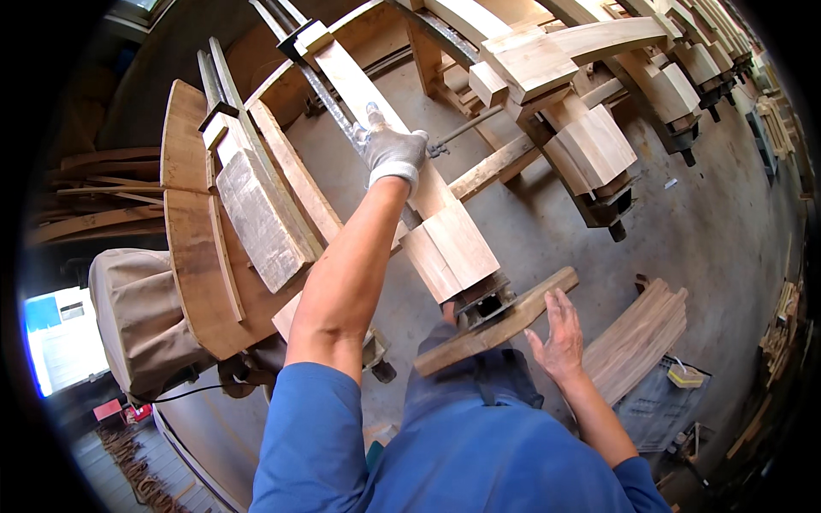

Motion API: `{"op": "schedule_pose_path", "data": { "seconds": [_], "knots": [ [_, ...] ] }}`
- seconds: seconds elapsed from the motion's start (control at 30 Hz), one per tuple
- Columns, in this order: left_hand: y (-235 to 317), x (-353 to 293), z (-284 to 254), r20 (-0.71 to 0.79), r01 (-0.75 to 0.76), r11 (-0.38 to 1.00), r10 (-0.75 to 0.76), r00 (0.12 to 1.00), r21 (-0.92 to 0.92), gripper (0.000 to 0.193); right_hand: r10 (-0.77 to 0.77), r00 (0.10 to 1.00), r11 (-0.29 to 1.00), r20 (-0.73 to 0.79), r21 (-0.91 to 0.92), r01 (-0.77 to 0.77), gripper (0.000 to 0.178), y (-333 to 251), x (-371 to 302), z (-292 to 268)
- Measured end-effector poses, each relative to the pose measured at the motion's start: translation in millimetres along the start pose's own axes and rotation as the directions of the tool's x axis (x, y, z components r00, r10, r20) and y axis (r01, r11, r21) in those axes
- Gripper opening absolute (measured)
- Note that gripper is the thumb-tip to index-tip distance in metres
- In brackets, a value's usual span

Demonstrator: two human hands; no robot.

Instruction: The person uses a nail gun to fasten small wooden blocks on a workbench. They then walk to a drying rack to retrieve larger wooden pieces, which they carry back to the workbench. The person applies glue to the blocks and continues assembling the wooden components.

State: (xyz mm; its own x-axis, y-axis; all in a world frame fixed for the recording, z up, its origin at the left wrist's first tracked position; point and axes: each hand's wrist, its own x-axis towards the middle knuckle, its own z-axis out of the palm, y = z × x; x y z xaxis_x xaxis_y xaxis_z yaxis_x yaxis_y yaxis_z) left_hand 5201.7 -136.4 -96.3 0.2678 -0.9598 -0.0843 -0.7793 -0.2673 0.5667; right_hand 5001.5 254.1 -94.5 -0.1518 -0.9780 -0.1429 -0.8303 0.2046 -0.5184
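several boards (pixel 592 152) at upper right already sit clamped; so does the centre board (pixel 357 81), under the left hand (pixel 395 152), fingers' grip unclear; right hand (pixel 560 338) open beside a wooden bar (pixel 505 321); what's left doesn't show.

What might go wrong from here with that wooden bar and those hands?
The open right hand isn't wrapped around the wooden bar, so the bar might slip. That hand is also bare, so it could catch a splinter. The gloved left hand lies at the long pale board beside a metal rail, and might get pinched if something shifted.
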Motion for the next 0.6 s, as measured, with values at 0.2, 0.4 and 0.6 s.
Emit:
{"op": "schedule_pose_path", "data": {
  "seconds": [0.2, 0.4, 0.6],
  "knots": [
    [-2.1, -1.8, 0.9, -0.005, 0.000, 1.000, 0.000, 1.000, -0.009, 0.105, -0.046, 0.998, 0.999, 0.044, 0.021, 0.045, 0.087, -1.3, 8.8, -4.2],
    [-3.4, -2.9, -7.6, 0.111, -0.010, 0.997, 0.018, 0.994, -0.073, 0.112, -0.062, 0.991, 0.990, 0.121, -0.118, 0.077, 0.087, 6.4, 15.4, 1.4],
    [-20.5, 4.7, -6.3, 0.088, -0.045, 0.985, 0.061, 0.994, -0.168, 0.119, -0.082, 0.988, 0.978, 0.129, -0.180, 0.104, 0.087, 4.7, 24.0, 5.3]
  ]
}}
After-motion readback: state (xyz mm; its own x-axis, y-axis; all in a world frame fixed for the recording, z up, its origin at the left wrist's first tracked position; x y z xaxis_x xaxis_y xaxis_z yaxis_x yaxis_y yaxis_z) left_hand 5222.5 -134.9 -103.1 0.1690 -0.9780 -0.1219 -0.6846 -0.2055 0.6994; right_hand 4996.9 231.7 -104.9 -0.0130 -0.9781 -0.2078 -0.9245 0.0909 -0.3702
